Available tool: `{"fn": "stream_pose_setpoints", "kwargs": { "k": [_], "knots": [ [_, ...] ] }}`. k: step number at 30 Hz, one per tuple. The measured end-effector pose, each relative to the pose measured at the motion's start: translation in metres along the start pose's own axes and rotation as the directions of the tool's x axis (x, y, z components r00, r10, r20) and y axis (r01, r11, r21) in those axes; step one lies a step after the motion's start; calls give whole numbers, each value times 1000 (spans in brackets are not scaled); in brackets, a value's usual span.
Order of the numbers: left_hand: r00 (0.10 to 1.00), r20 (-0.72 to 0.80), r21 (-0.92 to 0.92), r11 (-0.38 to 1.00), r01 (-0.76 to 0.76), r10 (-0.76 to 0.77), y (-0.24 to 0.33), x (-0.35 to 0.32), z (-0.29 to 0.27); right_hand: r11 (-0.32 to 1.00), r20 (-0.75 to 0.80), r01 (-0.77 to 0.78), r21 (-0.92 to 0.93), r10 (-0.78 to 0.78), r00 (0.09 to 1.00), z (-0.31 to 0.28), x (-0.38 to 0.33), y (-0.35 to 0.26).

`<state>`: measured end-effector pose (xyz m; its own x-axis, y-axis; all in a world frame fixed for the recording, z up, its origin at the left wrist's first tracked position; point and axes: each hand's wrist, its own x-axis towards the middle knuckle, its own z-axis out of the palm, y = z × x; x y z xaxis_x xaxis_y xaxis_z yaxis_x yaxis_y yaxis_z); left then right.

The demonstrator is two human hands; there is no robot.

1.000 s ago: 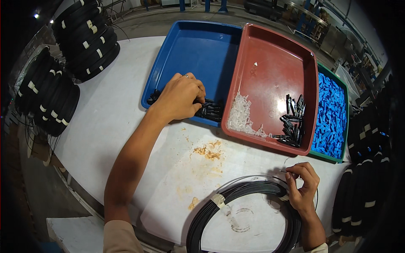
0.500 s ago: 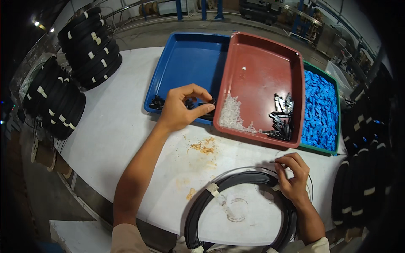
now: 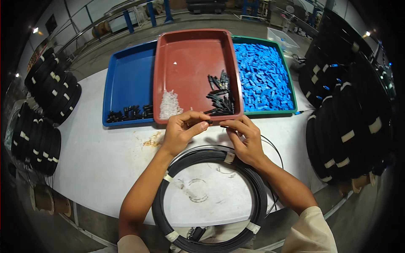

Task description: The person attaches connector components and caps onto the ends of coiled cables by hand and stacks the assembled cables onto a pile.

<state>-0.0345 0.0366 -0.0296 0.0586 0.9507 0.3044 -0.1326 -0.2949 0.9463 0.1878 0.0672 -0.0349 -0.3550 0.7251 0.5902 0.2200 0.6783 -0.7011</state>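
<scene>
In front of the red tray [image 3: 194,55], my two hands are close together. My left hand [image 3: 179,133] pinches a small black part [image 3: 209,122] between thumb and fingers. My right hand [image 3: 247,141] grips the thin end of a black cable [image 3: 223,126], pointed at that part with a slight gap between them. The cable belongs to a big black coil [image 3: 260,198], bound with pale tape, which lies below my hands and overhangs the table's near edge. Small black parts [image 3: 130,113] like the one I hold lie in the blue tray [image 3: 133,80].
The red tray holds clear white pieces [image 3: 169,105] and glossy black pieces [image 3: 219,101]. Many blue pieces [image 3: 263,78] fill the green tray [image 3: 270,112]. Stacked black coils stand at left [image 3: 50,88] and right [image 3: 337,126]. A brownish smear [image 3: 152,139] marks the white table.
From the blue tray's near edge, my left hand has come over to my right hand, with the small black part pinched in it. The view has swung right, shifting the trays leftward.
</scene>
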Motion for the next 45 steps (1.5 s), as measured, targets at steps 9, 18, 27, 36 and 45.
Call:
{"fn": "stream_pose_setpoints", "kwargs": {
  "k": [9, 18, 27, 36, 45],
  "knots": [
    [996, -48, 149, 987, -66, 74, -1, -20, 11, 995, -62, 99, 30, -97, 993, -5, -3, -1],
    [989, 16, 312, 940, -142, 144, -1, -23, 10, 968, -60, 235, -87, -241, 969, -2, -5, -1],
    [987, 4, 236, 959, -155, 159, -4, -23, 9, 972, -34, 227, -57, -229, 973, -2, -6, 2],
    [990, 59, 272, 953, -137, 125, -3, -23, 7, 965, -24, 258, -54, -260, 965, -5, -4, 3],
    [971, 91, 428, 871, -240, 222, 4, -22, 10, 927, 11, 332, -173, -335, 942, -10, -5, -1]
  ]
}}
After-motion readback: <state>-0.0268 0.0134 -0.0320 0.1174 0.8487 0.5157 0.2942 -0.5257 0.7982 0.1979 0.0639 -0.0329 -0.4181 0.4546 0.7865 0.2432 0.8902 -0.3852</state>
